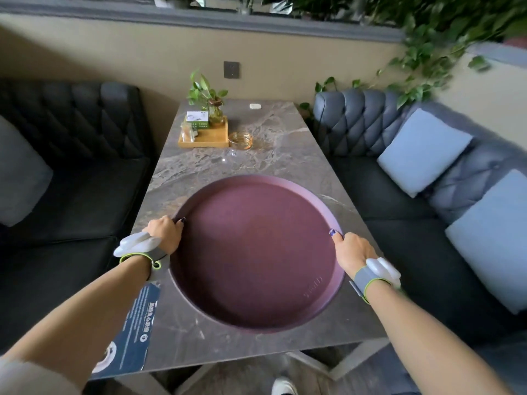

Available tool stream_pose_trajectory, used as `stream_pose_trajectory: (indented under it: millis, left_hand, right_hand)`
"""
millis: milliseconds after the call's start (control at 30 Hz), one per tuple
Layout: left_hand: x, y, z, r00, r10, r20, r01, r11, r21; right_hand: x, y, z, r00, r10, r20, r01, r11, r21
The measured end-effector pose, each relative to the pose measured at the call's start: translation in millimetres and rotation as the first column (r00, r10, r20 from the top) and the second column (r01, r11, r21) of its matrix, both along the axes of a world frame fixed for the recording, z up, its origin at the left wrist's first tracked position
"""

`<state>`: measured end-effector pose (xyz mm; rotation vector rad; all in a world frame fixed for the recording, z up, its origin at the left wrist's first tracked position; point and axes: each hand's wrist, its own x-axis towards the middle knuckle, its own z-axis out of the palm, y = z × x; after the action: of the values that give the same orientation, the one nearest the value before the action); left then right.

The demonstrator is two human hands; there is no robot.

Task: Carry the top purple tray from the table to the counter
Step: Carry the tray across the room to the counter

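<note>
Forearms reach in from the bottom corners, each wrist wearing a grey band with a white pod on it. A dark blue printed card (137, 326) lies flat on the bench (199, 337) at about 7 o'clock from the tray, its corner just beside the left wrist. The round purple tray (256, 252) sits on the near half of the marble-patterned bench, empty inside. Whether another tray lies under it cannot be told from this angle.

The left hand (165, 233) grips the tray's rim at about 10 o'clock, thumb hooked over the inner edge and the fingers (171, 220) curled around the outside. The right hand (353, 252) is clamped on the rim at about 3 o'clock, thumb tip pressed on top of the edge, the other fingers hidden beneath.

Beyond the tray, toward 12 o'clock, an amber glass ashtray (240, 140) stands just beside a small wooden tray (204, 135). That wooden tray carries a clear glass, a small boxed card and a potted green plant (209, 101). A small white object (254, 106) lies at the far end of the bench. Dark tufted sofas flank the bench, the right one holding pale blue cushions (422, 152).
</note>
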<state>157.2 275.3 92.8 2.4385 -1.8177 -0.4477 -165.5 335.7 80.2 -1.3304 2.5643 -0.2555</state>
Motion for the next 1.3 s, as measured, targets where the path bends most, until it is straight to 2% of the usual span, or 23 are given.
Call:
stream_pose_trajectory:
  millis: [200, 433, 633, 967, 1133, 1200, 1300]
  left_hand:
    - [-41.2, 11.2, 28.7, 0.989, -0.146, -0.01, 0.146, 0.989, -0.008]
    - [-94.8, 46.9, 46.6, 0.951, -0.307, -0.025, 0.304, 0.949, -0.084]
    - [-148.4, 130.6, 50.5, 0.883, -0.467, -0.036, 0.462, 0.881, -0.097]
    - [-227.8, 318.1, 38.6, 0.643, -0.766, -0.007, 0.764, 0.643, -0.054]
    - [-277.7, 421.8, 43.7, 0.425, -0.905, 0.016, 0.905, 0.424, -0.05]
    - [-290.6, 439.8, 46.7, 0.393, -0.919, 0.031, 0.919, 0.392, -0.034]
    - [-323.0, 484.4, 54.2, 0.266, -0.964, -0.014, 0.963, 0.267, -0.04]
  right_hand:
    - [-33.1, 47.7, 26.1, 0.994, -0.11, 0.002, 0.11, 0.993, -0.033]
    - [-66.8, 131.7, 44.9, 0.968, -0.25, -0.005, 0.248, 0.964, -0.093]
    - [-87.5, 265.2, 48.2, 0.905, -0.425, 0.0, 0.422, 0.899, -0.119]
    - [-82.6, 524.5, 49.1, 0.715, -0.699, 0.022, 0.699, 0.713, -0.05]
    - [-65.2, 663.1, 52.2, 0.505, -0.861, 0.061, 0.863, 0.503, -0.049]
    - [-60.1, 688.1, 54.3, 0.461, -0.883, 0.095, 0.888, 0.458, -0.046]
    - [-51.9, 741.2, 66.0, 0.351, -0.931, 0.097, 0.936, 0.347, -0.058]
